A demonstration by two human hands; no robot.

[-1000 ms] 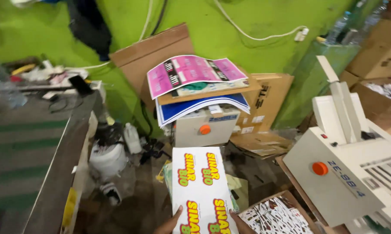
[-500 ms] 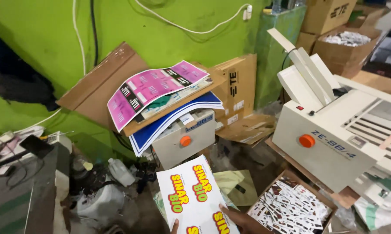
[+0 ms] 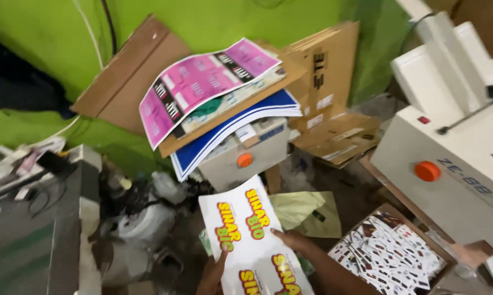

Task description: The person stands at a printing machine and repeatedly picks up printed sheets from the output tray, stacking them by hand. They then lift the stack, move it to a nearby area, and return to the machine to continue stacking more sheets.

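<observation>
Both hands hold a white glossy printed sheet (image 3: 253,240) with red-yellow lettering: left hand (image 3: 214,271) at its left edge, right hand (image 3: 297,242) at its right edge. Box of small printed cards (image 3: 388,255) just right; white machine with orange knob (image 3: 448,164) beyond.

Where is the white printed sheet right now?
In the head view the white printed sheet is at bottom centre, held by the left hand and right hand, below the small machine with the orange knob.

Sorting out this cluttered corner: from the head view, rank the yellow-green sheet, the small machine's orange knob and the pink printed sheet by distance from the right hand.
1. Yellow-green sheet, just above the right hand.
2. Orange knob, higher, slightly left.
3. Pink printed sheet, topping the stack.
</observation>
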